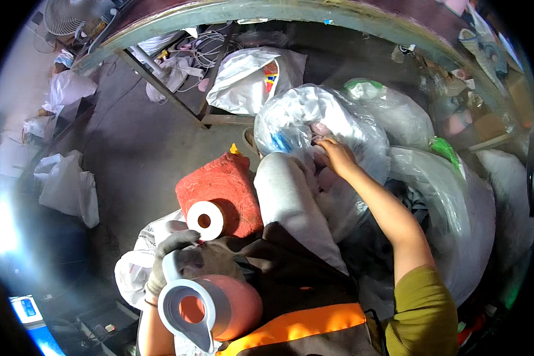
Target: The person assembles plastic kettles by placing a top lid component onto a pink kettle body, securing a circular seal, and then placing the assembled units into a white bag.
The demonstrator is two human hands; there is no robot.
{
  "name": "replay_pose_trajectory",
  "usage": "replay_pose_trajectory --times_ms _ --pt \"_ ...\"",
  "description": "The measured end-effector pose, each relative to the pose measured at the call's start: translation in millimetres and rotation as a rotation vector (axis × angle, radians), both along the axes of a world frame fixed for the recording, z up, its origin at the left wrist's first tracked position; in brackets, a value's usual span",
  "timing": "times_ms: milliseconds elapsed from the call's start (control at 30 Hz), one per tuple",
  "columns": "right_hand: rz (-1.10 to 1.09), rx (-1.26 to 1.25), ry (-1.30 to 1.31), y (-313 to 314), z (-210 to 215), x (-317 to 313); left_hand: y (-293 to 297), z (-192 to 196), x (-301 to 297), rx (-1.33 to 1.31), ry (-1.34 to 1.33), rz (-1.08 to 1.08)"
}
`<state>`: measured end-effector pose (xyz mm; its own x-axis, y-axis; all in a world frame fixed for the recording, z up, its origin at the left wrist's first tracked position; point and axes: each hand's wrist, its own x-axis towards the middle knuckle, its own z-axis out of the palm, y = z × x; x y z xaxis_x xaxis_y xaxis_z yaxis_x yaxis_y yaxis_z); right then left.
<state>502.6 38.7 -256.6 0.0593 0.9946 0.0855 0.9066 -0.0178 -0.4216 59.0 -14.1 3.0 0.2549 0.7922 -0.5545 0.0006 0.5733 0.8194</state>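
My left hand [171,248], in a grey glove, is closed at the handle of a pink pitcher [241,305] with a grey-blue rim and spout, held over my lap. The pitcher's rim and handle hide part of this hand. Just past its fingertips, a white roll [206,221] with a brown core leans on a red fabric-covered block [219,188]. Reaching into the mouth of a clear plastic bag [350,118], my bare right hand [334,155] has its fingers bent down at pinkish items [327,178]. Its fingertips are partly hidden, so what they grip is unclear.
More clear bags [457,207] crowd the right side, one with dark material inside. A white sack [252,80] stands by the leg of a metal-framed table [279,7]. Cables [210,50] lie beneath it. White bags [71,187] and a fan [65,16] are at left.
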Motion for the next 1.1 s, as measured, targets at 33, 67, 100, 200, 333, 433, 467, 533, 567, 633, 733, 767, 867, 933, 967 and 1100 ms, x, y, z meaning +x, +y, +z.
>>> replay_pose_trajectory --times_ms 33,67,100,200,333,433,467,533,567,633,733,767,867,933,967,1100 --pt "-0.041 -0.210 -0.210 8.7 -22.2 7.2 0.7 3.7 -8.6 0.027 0.058 0.040" --pt "-0.080 -0.415 -0.423 14.8 -35.4 12.2 -2.5 8.3 -16.0 0.067 0.112 0.074" --pt "-0.110 -0.466 -0.495 14.2 -45.2 18.1 -5.6 12.8 -22.5 0.130 0.178 0.097" --pt "-0.121 -0.599 -0.605 14.8 -40.3 8.0 -25.6 22.4 -38.0 0.418 0.377 0.178" --pt "-0.140 -0.429 -0.151 -5.6 50.2 -2.9 -37.6 42.0 -1.3 0.261 0.303 0.256" --pt "-0.056 0.002 0.836 -28.8 104.1 -29.5 -36.7 43.9 28.9 0.279 0.512 0.045" --pt "0.019 -0.015 1.245 -36.7 147.2 -61.7 -43.7 33.2 26.9 0.329 0.444 0.020" --pt "0.138 0.041 1.538 -65.2 191.7 -110.2 -48.6 27.9 33.9 0.344 0.462 -0.102" --pt "0.250 0.071 1.494 -78.4 198.5 -127.0 -52.7 23.6 35.8 0.400 0.400 -0.126" --pt "0.429 0.011 1.359 -98.1 198.6 -144.1 -61.2 24.6 39.1 0.450 0.361 -0.173" --pt "0.503 -0.068 1.145 -111.7 204.2 -145.0 -74.5 16.0 37.4 0.491 0.392 -0.232" --pt "0.563 -0.083 0.962 -109.5 216.7 -144.5 -81.1 11.5 35.4 0.526 0.413 -0.261" --pt "0.653 -0.102 0.688 -105.1 247.1 -164.4 -92.1 9.7 33.3 0.650 0.454 -0.316" --pt "0.735 -0.045 0.549 -105.4 250.6 -172.7 -90.1 3.0 25.7 0.584 0.379 -0.300" --pt "0.807 0.016 0.461 -106.6 245.0 -173.9 -89.0 -2.0 18.8 0.481 0.298 -0.300" --pt "1.130 0.304 0.471 -121.4 215.0 -191.0 -57.3 -30.2 -15.2 0.459 0.036 -0.447"
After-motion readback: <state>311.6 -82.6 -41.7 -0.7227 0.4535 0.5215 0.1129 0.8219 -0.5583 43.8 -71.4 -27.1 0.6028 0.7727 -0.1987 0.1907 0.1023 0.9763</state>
